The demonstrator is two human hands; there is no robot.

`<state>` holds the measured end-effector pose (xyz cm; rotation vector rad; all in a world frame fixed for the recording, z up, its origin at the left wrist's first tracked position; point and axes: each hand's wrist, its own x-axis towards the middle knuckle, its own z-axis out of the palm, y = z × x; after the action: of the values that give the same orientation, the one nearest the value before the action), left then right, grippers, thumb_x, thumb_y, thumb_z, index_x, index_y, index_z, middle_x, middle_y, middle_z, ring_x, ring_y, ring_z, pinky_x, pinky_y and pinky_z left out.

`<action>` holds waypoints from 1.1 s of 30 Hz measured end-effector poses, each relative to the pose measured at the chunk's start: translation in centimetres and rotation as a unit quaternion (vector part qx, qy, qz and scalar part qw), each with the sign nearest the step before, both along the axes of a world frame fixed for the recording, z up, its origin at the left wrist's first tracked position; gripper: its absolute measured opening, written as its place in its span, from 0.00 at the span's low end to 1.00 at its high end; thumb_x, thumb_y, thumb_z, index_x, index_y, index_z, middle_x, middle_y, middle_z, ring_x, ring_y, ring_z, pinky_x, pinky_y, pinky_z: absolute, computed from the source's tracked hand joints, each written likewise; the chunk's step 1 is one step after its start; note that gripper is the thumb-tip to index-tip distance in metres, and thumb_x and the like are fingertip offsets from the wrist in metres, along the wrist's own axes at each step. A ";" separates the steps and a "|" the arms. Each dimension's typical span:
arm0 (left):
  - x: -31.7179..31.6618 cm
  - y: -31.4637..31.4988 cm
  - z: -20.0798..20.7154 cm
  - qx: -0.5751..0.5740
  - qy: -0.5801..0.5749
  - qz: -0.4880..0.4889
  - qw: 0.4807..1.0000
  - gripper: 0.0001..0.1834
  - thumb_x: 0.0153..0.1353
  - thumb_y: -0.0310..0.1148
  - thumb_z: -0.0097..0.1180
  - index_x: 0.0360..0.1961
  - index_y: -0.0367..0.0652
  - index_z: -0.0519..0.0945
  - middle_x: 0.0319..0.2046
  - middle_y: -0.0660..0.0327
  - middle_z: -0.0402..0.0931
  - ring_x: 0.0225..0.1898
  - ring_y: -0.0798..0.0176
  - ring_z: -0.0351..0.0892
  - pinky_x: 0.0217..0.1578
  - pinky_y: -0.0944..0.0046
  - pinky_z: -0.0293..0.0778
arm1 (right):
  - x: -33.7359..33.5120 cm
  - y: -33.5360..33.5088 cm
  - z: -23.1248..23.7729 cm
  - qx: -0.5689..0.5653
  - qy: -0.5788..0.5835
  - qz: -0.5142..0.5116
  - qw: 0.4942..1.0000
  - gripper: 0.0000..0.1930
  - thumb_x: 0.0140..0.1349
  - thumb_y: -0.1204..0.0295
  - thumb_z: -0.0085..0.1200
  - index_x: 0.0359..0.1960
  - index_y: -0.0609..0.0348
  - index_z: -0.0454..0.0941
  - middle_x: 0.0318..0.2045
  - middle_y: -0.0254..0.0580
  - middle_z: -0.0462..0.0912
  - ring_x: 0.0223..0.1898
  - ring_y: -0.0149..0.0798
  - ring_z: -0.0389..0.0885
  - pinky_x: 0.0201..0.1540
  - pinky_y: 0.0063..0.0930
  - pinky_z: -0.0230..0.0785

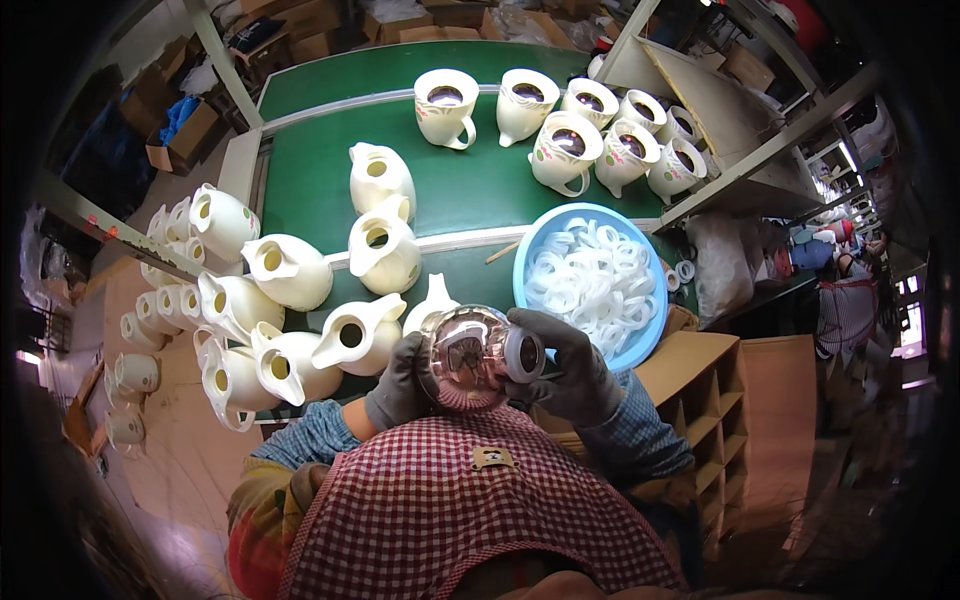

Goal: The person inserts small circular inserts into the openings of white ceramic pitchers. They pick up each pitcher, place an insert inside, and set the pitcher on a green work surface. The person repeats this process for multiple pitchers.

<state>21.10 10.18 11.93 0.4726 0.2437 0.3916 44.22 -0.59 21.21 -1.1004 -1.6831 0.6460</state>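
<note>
In front of my chest I hold a shiny silvered glass flask liner on its side, its neck pointing right. My left hand, in a grey glove, cups its rounded body. With its fingers around the neck end, my gloved right hand grips a translucent white plastic ring there. Just beyond my right hand is a light blue basin heaped with similar white rings. Several cream jug bodies with open tops stand and lean to the left, one close behind the liner.
Upside-down-looking cream jug bodies with dark, shiny round openings stand at the back right of the green worktable. More jugs fill the left side. A divided cardboard box is at my right. Metal posts frame the table.
</note>
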 end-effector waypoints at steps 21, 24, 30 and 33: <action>-0.3 -0.6 0.9 0.122 0.070 0.142 0.980 0.43 0.69 0.57 0.53 0.74 0.41 0.56 0.67 0.50 0.68 0.65 0.52 0.74 0.63 0.50 0.76 | -0.1 0.9 -1.3 0.067 -0.149 -0.053 0.985 0.42 0.67 0.71 0.62 0.78 0.67 0.50 0.75 0.65 0.57 0.75 0.64 0.59 0.75 0.50 0.55; -0.4 -0.6 1.0 0.182 0.104 0.177 0.962 0.39 0.71 0.49 0.54 0.74 0.42 0.56 0.65 0.51 0.70 0.64 0.53 0.75 0.62 0.52 0.77 | -0.2 1.1 -1.9 0.079 -0.149 -0.060 0.984 0.43 0.66 0.72 0.63 0.78 0.67 0.50 0.77 0.63 0.55 0.77 0.63 0.55 0.77 0.49 0.51; -1.0 -0.7 2.5 0.149 0.095 0.128 0.976 0.39 0.72 0.43 0.56 0.76 0.46 0.52 0.67 0.53 0.68 0.65 0.55 0.74 0.62 0.53 0.76 | -0.1 1.1 -3.9 0.007 0.156 0.044 0.987 0.41 0.70 0.69 0.60 0.78 0.69 0.49 0.78 0.61 0.52 0.79 0.54 0.51 0.78 0.44 0.46; -1.7 -0.2 2.6 0.163 0.128 0.050 0.977 0.42 0.70 0.43 0.59 0.77 0.48 0.49 0.68 0.54 0.67 0.64 0.56 0.74 0.62 0.54 0.75 | 0.7 1.1 -3.9 -0.002 0.053 -0.012 0.999 0.38 0.68 0.69 0.63 0.75 0.67 0.60 0.77 0.57 0.58 0.79 0.51 0.51 0.79 0.43 0.44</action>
<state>19.37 10.03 14.50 0.8388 0.4566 0.4712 44.96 0.54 17.34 -1.0702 -1.5759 0.6815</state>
